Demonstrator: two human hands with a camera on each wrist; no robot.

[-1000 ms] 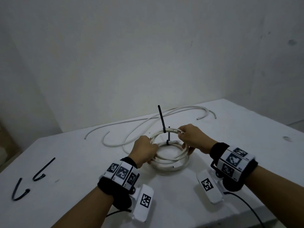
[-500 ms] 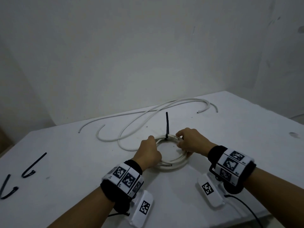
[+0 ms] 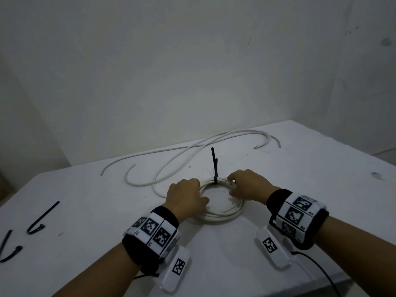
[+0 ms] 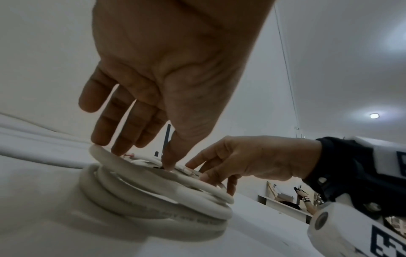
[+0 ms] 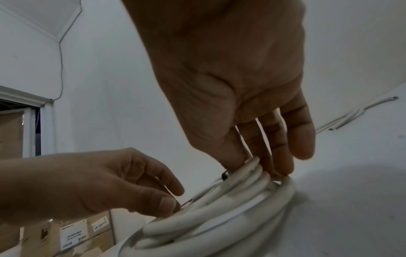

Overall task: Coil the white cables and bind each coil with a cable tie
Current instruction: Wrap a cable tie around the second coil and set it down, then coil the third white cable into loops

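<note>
A coil of white cable (image 3: pixel 222 215) lies flat on the white table (image 3: pixel 321 189). A black cable tie (image 3: pixel 214 166) is bound round its far rim, and the tail stands straight up. My left hand (image 3: pixel 186 196) is over the coil's left rim. In the left wrist view its fingers (image 4: pixel 131 135) are nearly straight and their tips and the thumb touch the top of the coil (image 4: pixel 153 200). My right hand (image 3: pixel 246 185) holds the far right rim. In the right wrist view the strands (image 5: pixel 219 217) pass between its thumb and fingers (image 5: pixel 274 142).
Loose white cables (image 3: pixel 192 153) snake across the far side of the table up to the wall. Two black cable ties (image 3: pixel 42 217) (image 3: pixel 8 249) lie near the left edge. The table's right corner is close by. Cardboard boxes (image 5: pixel 77 234) stand beyond the table.
The coil has come down from a tilted hold to lie flat on the table. My left hand has loosened from a grip to fingertips resting on it. The tie's tail stands upright.
</note>
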